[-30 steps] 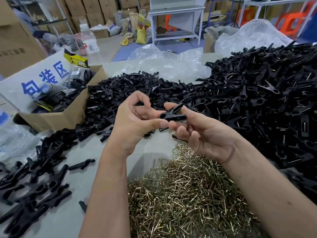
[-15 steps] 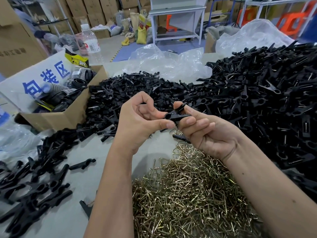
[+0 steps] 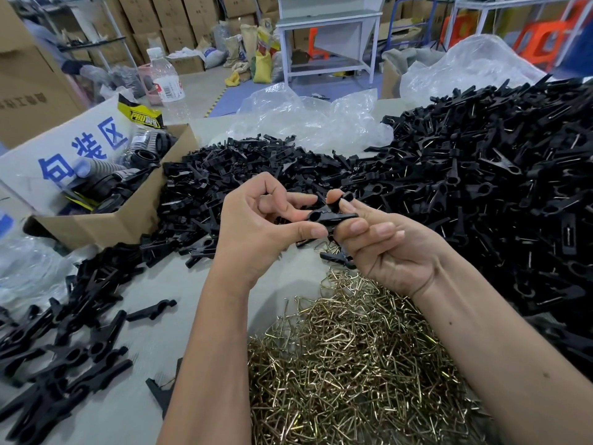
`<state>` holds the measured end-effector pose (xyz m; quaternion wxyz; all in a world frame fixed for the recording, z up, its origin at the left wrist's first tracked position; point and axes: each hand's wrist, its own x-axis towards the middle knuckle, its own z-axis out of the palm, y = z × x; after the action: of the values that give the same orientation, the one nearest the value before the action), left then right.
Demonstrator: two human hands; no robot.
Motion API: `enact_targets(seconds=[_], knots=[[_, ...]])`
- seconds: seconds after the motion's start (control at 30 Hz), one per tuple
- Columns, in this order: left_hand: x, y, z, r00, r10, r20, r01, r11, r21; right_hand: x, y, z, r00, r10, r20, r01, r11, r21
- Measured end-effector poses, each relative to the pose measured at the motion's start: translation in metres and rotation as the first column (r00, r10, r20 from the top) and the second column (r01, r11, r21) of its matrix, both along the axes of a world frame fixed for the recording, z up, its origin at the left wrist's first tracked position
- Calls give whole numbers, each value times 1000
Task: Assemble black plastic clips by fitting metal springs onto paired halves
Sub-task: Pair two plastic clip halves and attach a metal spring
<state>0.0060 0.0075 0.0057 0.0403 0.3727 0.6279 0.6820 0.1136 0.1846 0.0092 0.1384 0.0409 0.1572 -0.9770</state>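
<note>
Both hands meet over the table's middle around a pair of black clip halves (image 3: 333, 216). My left hand (image 3: 256, 229) pinches the pair's left end between thumb and fingers. My right hand (image 3: 385, 245) grips the right end, thumb on top, fingers curled beneath. Whether a spring sits on the pair is hidden by the fingers. A heap of brass-coloured metal springs (image 3: 353, 358) lies just below the hands. Loose clip halves (image 3: 256, 168) are piled behind the hands.
A very large heap of black clips (image 3: 500, 187) fills the right side. More black clips (image 3: 57, 348) lie at the left front. An open cardboard box (image 3: 106, 220) stands at the left, with a water bottle (image 3: 167, 81) and crumpled clear plastic (image 3: 314, 120) behind.
Both hands have stayed together on the clip pair, shifting slightly toward me. The right fingers curled tighter under the pair and the thumb came on top.
</note>
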Motion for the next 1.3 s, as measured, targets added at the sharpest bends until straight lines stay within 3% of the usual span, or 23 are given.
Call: enact_targets(seconds=[0.13, 0.23, 0.3, 0.37, 0.47, 0.53, 0.6, 0.67, 0.77, 0.9, 0.97, 1.1, 1.2, 1.3], knots=[[-2, -2, 0, 999, -44, 4, 44, 999, -10, 2, -5, -1, 996, -24, -80, 31, 995, 94], [-6, -11, -2, 997, 34, 66, -31, 999, -45, 0, -7, 9, 964, -146, -221, 225, 890, 396], [-12, -19, -3, 961, 275, 16, -271, 953, -135, -1, -6, 18, 894, -328, -304, 447, 649, 615], [-19, -24, -7, 883, 457, -111, -467, 827, -313, -1, -2, 23, 793, -469, -388, 580, 387, 717], [-20, -27, -11, 892, 408, -197, -435, 652, -621, -1, 3, 17, 722, -504, -475, 553, 8, 833], [-17, -24, -13, 925, 310, -218, -363, 561, -744, -2, 0, 6, 733, -360, -577, 448, -383, 808], [-16, -21, -12, 925, 280, -255, -369, 514, -774, -3, -9, -5, 819, -58, -571, 367, -712, 599], [-15, -19, -10, 920, 296, -258, -380, 507, -774, -6, -19, -17, 902, 195, -386, 355, -842, 405], [-14, -20, -10, 923, 285, -258, -373, 508, -777, -9, -28, -26, 939, 241, -244, 323, -861, 393], [-17, -24, -10, 947, 289, -138, -297, 632, -716, -8, -29, -25, 943, 196, -269, 305, -832, 463], [-19, -23, -9, 926, 345, -154, -360, 677, -642, -8, -29, -24, 947, 191, -260, 301, -813, 499], [-23, -20, -10, 854, 465, -233, -515, 691, -508, -7, -28, -22, 898, 144, -415, 359, -784, 506], [-21, -17, -8, 883, 469, -9, -434, 811, -392, -6, -22, -18, 833, 33, -552, 400, -725, 560], [-17, -14, -5, 896, 397, 202, -322, 891, -320, -5, -18, -12, 777, -106, -620, 473, -552, 687]])
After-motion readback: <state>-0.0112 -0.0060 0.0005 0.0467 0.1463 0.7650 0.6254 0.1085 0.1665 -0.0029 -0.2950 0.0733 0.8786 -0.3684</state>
